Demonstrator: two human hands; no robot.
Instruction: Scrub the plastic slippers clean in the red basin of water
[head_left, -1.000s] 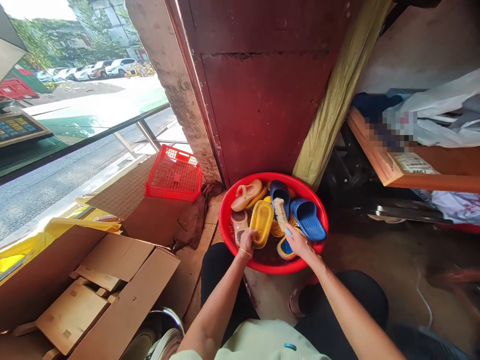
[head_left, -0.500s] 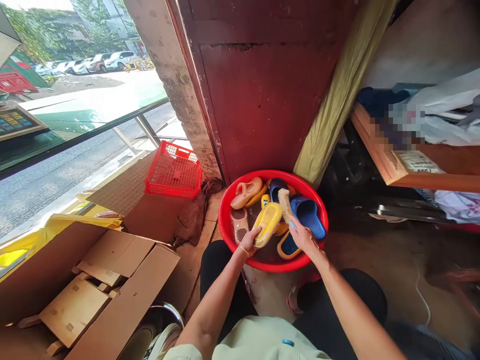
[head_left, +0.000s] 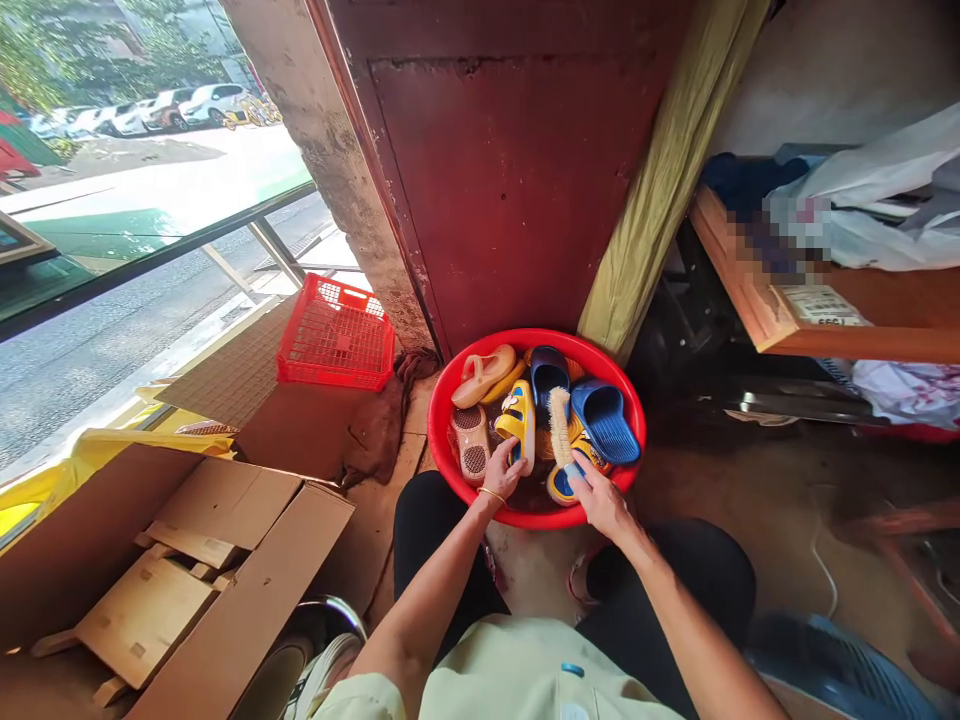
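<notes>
two hands at work, y? what's the l hand (head_left: 504, 470) got?

fingers curled tight on the near end of a yellow sandal (head_left: 523, 420), blue inside, strap side up. it's lower ctr of frame, over the red tub (head_left: 441, 450).

& the r hand (head_left: 602, 492)?

fingers closed rd a brush (head_left: 559, 420), pale bristles pointing up-frame, just r of the sandal w/ a gap btwn.

ok, rest of the tub?

2 dk blue clogs (head_left: 607, 425) upper r of it, a beige sandal (head_left: 484, 375) upper l, a brownish sole (head_left: 471, 440) below that, plus a yellow/blue sandal (head_left: 561, 485) by the r hand.

& further out?

dk red door (head_left: 502, 200) top ctr, yellowish curtain (head_left: 660, 190) r of it, red crate (head_left: 337, 335) l of ctr, cardboard box (head_left: 247, 590) lower l w/ a wooden stool (head_left: 146, 620) inside.
</notes>
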